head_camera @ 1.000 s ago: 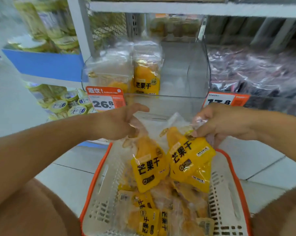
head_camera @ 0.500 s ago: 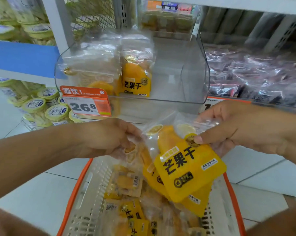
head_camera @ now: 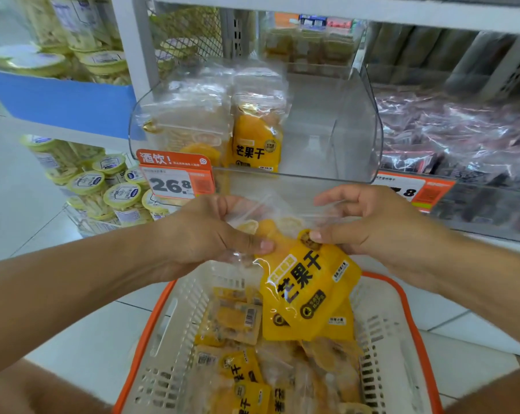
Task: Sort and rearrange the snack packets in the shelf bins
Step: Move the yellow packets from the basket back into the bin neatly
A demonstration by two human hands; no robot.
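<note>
Both hands, left [head_camera: 205, 237] and right [head_camera: 369, 225], pinch the clear tops of stacked mango packets [head_camera: 306, 291] above the basket [head_camera: 175, 309], likely squaring them for the half-filled clear bin [head_camera: 357, 138].

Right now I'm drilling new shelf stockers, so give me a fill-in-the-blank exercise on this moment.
1. Both hands hold yellow packets above the ____.
2. The clear bin already has packets standing on its ____ side.
3. The price tag reads ____.
4. The basket's rim is coloured ____.

Missing: basket; left; 26.8; orange

One head-worn view — looking forward and down, close on the basket [head_camera: 175, 330], shelf bin [head_camera: 354, 121] perhaps slightly farther.
</note>
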